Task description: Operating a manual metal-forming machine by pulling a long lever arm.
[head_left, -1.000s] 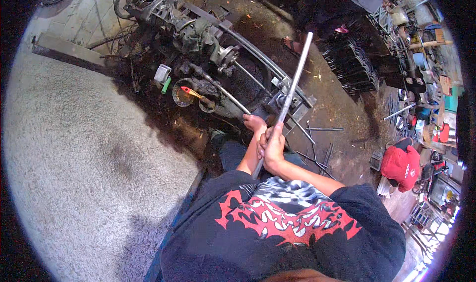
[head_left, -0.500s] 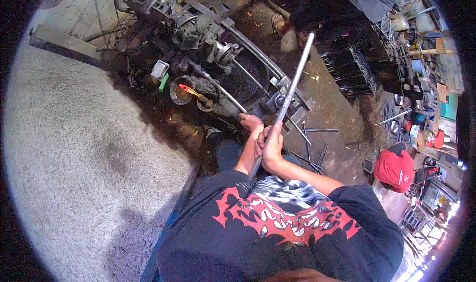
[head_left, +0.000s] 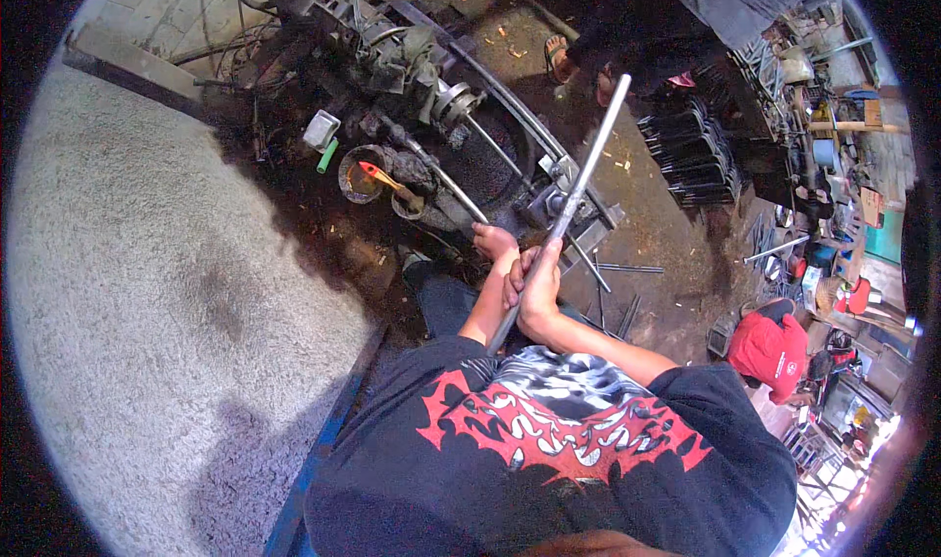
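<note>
My left hand (head_left: pixel 496 242) is closed around the near end of a metal lever (head_left: pixel 456 193) that slants up to a greasy machine (head_left: pixel 392 62). My right hand (head_left: pixel 537 288) grips a long round steel bar (head_left: pixel 595 155), its fingers wrapped round the lower part. The bar slants up and to the right, its far tip above the floor past the machine's rails. Its lower end comes close to my shirt. On the machine, a thin rod (head_left: pixel 500 148) runs from a round chuck (head_left: pixel 456 103) toward a block (head_left: pixel 549 204) at the near end.
A paintbrush (head_left: pixel 387 182) with an orange handle lies across round pots (head_left: pixel 363 175) left of the lever. Dark rods (head_left: pixel 691 150) are stacked at the right; several loose rods (head_left: pixel 627 269) lie on the floor. A sandalled foot (head_left: pixel 559 59) stands beyond; a person in red (head_left: pixel 769 351) is at right.
The view has shifted slightly. Both hands keep their grips, and the bar stays at nearly the same slant. The person in red appears a little lower and further left.
</note>
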{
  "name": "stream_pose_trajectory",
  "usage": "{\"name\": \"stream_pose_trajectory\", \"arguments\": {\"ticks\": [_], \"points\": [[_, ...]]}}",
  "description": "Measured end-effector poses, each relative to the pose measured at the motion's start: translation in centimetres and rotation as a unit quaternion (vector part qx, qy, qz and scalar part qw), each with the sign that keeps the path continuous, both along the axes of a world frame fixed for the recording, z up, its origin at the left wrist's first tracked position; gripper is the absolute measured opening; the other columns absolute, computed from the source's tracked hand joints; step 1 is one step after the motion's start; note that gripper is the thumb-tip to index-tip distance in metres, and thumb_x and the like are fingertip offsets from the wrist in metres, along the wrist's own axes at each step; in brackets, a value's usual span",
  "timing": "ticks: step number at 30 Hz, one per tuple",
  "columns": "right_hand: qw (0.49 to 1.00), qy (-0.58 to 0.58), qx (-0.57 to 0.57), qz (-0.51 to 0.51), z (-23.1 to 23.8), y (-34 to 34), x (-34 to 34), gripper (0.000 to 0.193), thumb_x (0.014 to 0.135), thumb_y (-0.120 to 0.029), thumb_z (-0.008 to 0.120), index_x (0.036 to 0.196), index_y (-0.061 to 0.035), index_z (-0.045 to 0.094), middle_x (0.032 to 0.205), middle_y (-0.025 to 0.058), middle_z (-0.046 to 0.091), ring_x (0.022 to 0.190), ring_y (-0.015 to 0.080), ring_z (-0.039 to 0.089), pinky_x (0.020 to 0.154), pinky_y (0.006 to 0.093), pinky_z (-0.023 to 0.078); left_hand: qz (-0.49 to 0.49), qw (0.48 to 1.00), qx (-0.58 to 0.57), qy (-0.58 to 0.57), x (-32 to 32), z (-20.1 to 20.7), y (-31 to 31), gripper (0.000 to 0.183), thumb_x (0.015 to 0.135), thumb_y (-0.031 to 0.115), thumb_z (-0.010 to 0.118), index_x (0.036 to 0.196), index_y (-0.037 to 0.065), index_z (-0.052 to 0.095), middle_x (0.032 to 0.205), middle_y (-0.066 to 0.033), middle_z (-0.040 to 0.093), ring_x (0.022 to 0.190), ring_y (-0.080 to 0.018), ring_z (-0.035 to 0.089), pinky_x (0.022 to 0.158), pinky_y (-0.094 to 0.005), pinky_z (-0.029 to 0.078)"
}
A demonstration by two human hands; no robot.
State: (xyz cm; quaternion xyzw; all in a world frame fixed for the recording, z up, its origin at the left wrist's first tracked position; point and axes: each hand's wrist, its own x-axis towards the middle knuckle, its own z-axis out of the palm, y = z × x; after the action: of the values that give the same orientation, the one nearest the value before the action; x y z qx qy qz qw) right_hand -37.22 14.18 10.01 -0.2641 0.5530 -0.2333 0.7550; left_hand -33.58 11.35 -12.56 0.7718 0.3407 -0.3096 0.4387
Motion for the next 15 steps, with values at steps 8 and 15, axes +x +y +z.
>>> {"name": "stream_pose_trajectory", "arguments": {"ticks": [8, 15], "points": [[1.000, -0.002, -0.003, 0.003, -0.1, -0.4, 0.3, 0.065, 0.098, -0.072, 0.021, 0.079, -0.0116, 0.037, 0.048, 0.0027, 0.032, 0.031, 0.0175, 0.032, 0.029, 0.0323, 0.029, 0.048, 0.997, -0.008, -0.060, -0.6, -3.3, -0.5, 0.075, 0.104, 0.047, 0.030, 0.118, -0.022, 0.054, 0.129, -0.0431, 0.049, 0.124, -0.0527, 0.047, 0.107, -0.0514, 0.036], [1.000, -0.022, 0.007, 0.005, -0.1, -0.5, 0.0, 0.065, 0.097, -0.072, 0.021, 0.080, -0.0116, 0.037, 0.049, 0.0027, 0.033, 0.031, 0.0178, 0.033, 0.030, 0.0324, 0.031, 0.043, 0.996, -0.076, -0.026, 0.1, -1.2, -0.1, 0.060, 0.104, 0.045, 0.033, 0.111, -0.010, 0.055, 0.113, -0.0296, 0.050, 0.111, -0.0396, 0.049, 0.098, -0.0438, 0.039]]}}
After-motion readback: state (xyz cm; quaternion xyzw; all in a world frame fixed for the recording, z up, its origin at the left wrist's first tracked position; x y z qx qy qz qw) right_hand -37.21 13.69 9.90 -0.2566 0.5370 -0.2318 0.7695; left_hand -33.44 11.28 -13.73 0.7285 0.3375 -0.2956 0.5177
